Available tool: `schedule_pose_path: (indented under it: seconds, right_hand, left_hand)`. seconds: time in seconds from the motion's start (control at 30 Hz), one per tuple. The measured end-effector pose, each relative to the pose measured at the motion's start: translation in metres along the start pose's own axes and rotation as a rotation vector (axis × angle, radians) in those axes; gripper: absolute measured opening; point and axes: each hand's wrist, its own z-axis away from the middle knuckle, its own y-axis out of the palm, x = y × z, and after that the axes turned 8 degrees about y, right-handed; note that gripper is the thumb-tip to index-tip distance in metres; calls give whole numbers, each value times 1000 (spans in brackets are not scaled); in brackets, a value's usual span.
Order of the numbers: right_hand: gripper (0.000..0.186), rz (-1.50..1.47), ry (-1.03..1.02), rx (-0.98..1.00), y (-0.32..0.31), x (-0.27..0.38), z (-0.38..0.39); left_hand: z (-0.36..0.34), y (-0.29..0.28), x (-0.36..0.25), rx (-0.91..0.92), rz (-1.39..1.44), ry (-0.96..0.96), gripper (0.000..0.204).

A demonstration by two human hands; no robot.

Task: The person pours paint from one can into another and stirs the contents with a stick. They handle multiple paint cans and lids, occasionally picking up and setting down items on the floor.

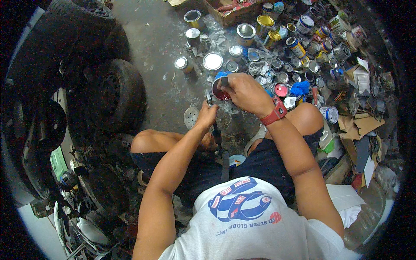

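A can with a dark red inside (219, 92) stands on the floor in front of me, with a bit of blue at its far rim. My right hand (248, 90), wearing a red wristwatch, is closed at the can's right side, gripping a dark flat strip (224, 82) over its mouth. Whether those fingers also hold the rim is hidden. Just left of and nearer than the can, my left hand (208, 114) is closed around a tool with a metal head (209, 99). The tool's kind does not show clearly.
Lidded cans, among them a white-topped can (212, 62) and a silver-topped can (246, 31), stand beyond the red one. Many more crowd the right, with crumpled blue plastic (300, 88) and torn cardboard (362, 125). A car wheel (113, 96) lies left; a cardboard box (232, 18) is at the back.
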Motion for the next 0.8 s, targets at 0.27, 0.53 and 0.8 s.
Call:
schedule_pose_path:
  seconds: [0.27, 0.53, 0.8]
  right_hand:
    - [16, 107, 95, 62, -15, 16, 0]
    - [19, 2, -41, -22, -4, 5, 1]
    - [18, -12, -50, -25, -5, 6, 0]
  left_hand:
    - [0, -1, 0, -4, -30, -31, 73]
    - [-8, 2, 11, 3, -47, -8, 69]
    - [-8, 2, 9, -5, -42, 4, 66]
